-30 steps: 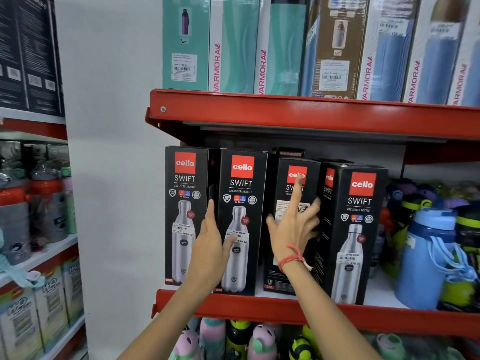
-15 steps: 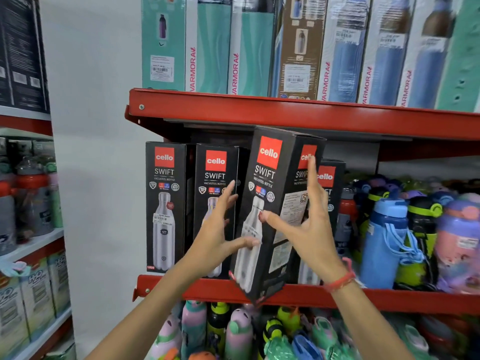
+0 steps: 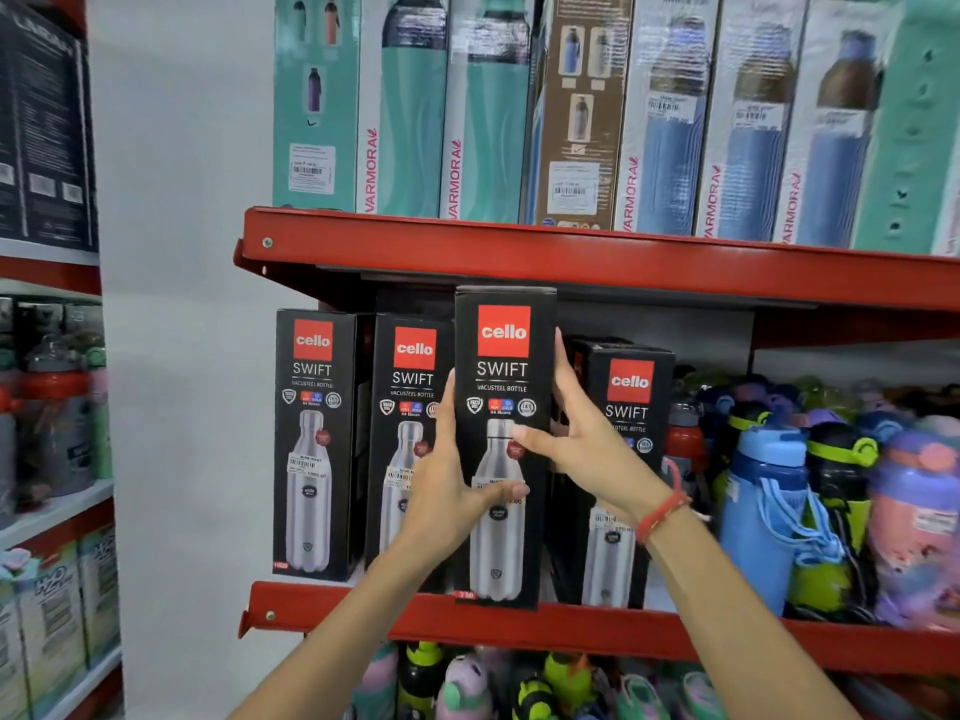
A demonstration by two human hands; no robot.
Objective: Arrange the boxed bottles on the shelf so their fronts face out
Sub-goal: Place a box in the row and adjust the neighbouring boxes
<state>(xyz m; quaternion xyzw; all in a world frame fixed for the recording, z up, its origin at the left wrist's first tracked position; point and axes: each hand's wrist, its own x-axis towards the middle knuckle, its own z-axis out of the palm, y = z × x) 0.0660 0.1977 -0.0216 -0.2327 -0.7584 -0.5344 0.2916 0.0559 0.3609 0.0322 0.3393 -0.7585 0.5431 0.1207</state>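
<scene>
Red metal shelving fills the scene ahead of me, with a white wall to its left. On the middle shelf I hold a tall black cardboard Cello Swift bottle box upright, long axis vertical, its printed front with the steel bottle picture facing out toward me. My left hand wraps its left edge with the thumb across the front, and my right hand grips the right edge with fingers up along the side, so both hands are clamped on it. Its base sits at the shelf's near lip, nearer to me than its neighbours. Two matching black boxes stand to its left, fronts out, the closer one just beside it and partly covered by my left hand. Another matching black box stands to the right, farther back. Its top comes close under the upper red shelf. Loose coloured plastic bottles crowd the shelf farther right.
</scene>
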